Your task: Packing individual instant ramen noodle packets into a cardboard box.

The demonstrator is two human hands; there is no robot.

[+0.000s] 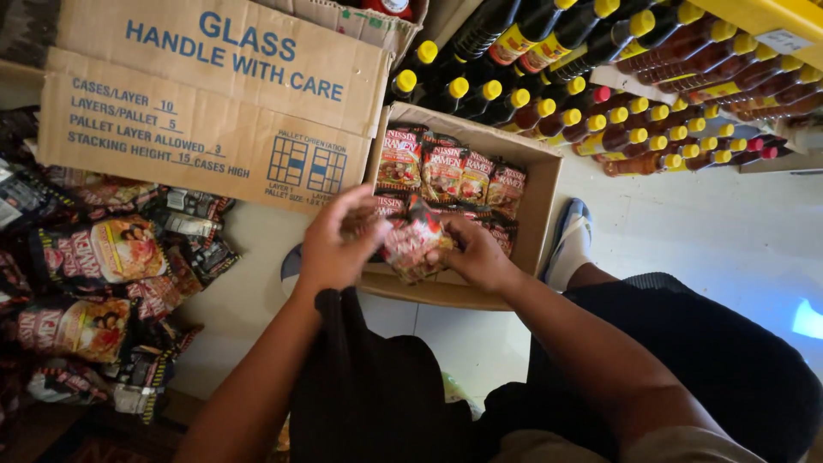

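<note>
Hands: my left hand point(339, 244) and right hand point(476, 255) grasp one noodle packet point(414, 242).
Carton: open cardboard box point(544, 184), four packets upright along its far edge.

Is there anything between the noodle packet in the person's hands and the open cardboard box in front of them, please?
Nothing visible. Both hands, left and right, hold the noodle packet directly over the open box, whose near part shows free room behind its front edge.

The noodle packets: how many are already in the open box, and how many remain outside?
Done: one row of packets stands in the open box. In hand: left hand and right hand hold one packet over it. Left: a pile of packets lies beside it; much of the box looks unfilled.
</note>
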